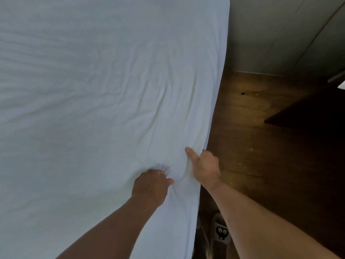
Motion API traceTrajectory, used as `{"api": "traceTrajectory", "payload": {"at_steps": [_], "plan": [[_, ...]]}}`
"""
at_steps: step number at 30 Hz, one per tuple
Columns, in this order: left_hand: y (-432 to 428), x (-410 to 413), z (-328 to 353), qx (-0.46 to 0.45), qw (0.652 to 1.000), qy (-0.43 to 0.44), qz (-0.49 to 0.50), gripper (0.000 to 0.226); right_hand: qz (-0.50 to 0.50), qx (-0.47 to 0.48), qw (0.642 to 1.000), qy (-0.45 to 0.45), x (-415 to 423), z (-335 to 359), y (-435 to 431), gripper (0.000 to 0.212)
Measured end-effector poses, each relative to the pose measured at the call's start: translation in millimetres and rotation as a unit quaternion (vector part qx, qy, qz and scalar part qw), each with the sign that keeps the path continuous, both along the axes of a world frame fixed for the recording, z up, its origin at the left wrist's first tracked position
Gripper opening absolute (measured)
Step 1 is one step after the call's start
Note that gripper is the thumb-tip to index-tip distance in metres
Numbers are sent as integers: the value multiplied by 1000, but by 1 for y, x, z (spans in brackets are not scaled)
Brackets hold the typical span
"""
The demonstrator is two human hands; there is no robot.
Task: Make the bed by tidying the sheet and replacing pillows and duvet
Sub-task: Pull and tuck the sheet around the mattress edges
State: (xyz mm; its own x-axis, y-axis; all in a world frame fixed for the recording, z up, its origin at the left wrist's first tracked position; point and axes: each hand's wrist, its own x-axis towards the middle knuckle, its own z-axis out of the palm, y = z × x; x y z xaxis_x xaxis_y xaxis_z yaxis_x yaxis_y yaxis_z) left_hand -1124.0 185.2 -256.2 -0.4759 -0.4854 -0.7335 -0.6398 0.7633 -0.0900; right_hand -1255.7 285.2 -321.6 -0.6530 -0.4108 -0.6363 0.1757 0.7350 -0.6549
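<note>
A white sheet (97,94) covers the mattress and fills the left and middle of the head view, with wrinkles fanning out from my hands. My left hand (151,186) grips a bunched fold of the sheet near the bed's right edge. Just to its right, my right hand (204,169) holds the sheet at the mattress edge, thumb lying on top and fingers hidden over the side. No pillow or duvet is in view.
Dark wooden floor (261,146) runs along the bed's right side. A slipper with a cartoon face (221,230) lies on it below my right forearm. A pale wall (270,34) stands at the far right, and a dark piece of furniture (308,113) juts in.
</note>
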Motion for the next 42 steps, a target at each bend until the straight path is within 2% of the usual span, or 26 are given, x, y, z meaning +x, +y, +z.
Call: {"api": "traceTrajectory", "payload": {"at_steps": [2,3,5,11,13,15,17,20,24,26,28,31,34,36,42], "plan": [[-1,3,-12,-7,1000,13,-18,51,7,-4,1000,23,1,-11,2,77],[-2,3,-15,-13,999,18,-37,49,7,-9,1000,28,1,-17,3,75],[-5,5,-18,-12,997,19,-75,46,8,-28,999,37,0,-20,4,66],[14,-7,0,25,996,53,-75,45,68,-32,997,22,-29,-3,36,47],[38,-15,-6,36,994,70,-81,46,56,-41,997,16,-39,-8,57,43],[52,-20,-16,16,995,80,-64,50,2,-64,998,10,-39,-20,64,44],[54,-18,-20,3,996,85,-37,49,-63,-96,992,-59,-27,-30,59,48],[61,2,-6,12,995,92,19,48,-64,-124,974,-177,16,-28,62,61],[83,72,21,-26,998,-12,51,78,-50,-143,951,-270,97,-16,101,61],[93,116,32,-43,994,-80,66,90,-12,-124,964,-235,136,-9,115,63],[102,148,30,-58,991,-102,61,86,20,-67,987,-143,164,-9,120,64],[111,160,10,-50,996,-64,27,69,17,-33,997,-73,180,-11,118,75],[110,164,-8,-47,998,-30,-15,57,21,-6,999,-44,182,-16,112,96],[105,175,-17,-45,999,11,-9,54,27,-3,999,-29,185,-22,113,101],[108,184,-9,-36,996,60,-48,52,54,29,998,-3,173,-5,127,71]]}}
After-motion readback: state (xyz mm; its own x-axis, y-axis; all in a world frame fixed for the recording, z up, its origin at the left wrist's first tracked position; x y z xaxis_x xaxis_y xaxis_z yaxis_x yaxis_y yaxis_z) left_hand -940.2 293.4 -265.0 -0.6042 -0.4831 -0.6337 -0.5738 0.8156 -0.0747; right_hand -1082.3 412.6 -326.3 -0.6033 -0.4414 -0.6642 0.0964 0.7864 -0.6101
